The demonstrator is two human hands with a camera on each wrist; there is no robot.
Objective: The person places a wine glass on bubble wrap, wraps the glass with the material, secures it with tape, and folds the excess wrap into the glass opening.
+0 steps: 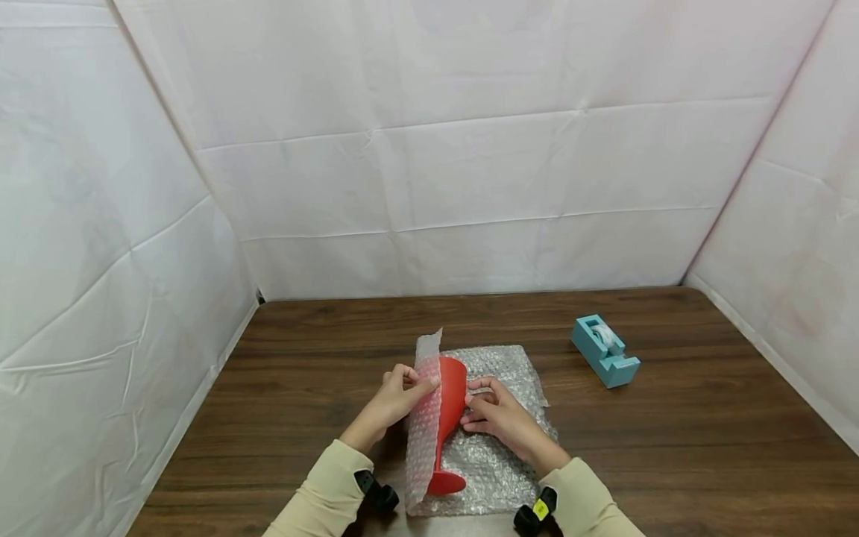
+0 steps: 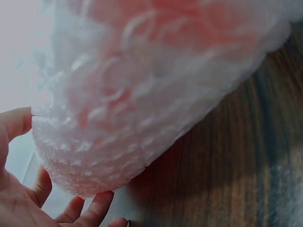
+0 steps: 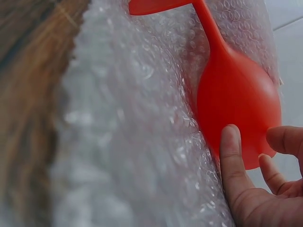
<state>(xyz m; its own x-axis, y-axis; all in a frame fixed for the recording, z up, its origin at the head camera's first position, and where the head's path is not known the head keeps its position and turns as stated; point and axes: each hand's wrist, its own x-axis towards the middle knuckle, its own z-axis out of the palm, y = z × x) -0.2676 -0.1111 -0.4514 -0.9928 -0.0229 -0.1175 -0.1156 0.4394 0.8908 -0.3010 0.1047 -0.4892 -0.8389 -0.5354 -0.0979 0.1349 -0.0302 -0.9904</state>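
Note:
A red wine glass [image 1: 451, 403] lies on its side on a sheet of bubble wrap [image 1: 496, 470], its bowl toward the back and its round foot toward the front. My left hand [image 1: 396, 400] pinches the sheet's left edge, thumb in front, and holds that edge raised over the left side of the glass. Through the raised wrap [image 2: 109, 123] the red shows in the left wrist view. From the right, my right hand [image 1: 499, 418] holds the bowl with its fingertips. In the right wrist view its fingers [image 3: 231, 156] are spread against the red bowl [image 3: 241, 94].
A light-blue tape dispenser [image 1: 604, 350] with a roll of clear tape stands at the back right of the dark wooden table [image 1: 302, 373]. White fabric walls [image 1: 429, 171] enclose the table at the back and on both sides.

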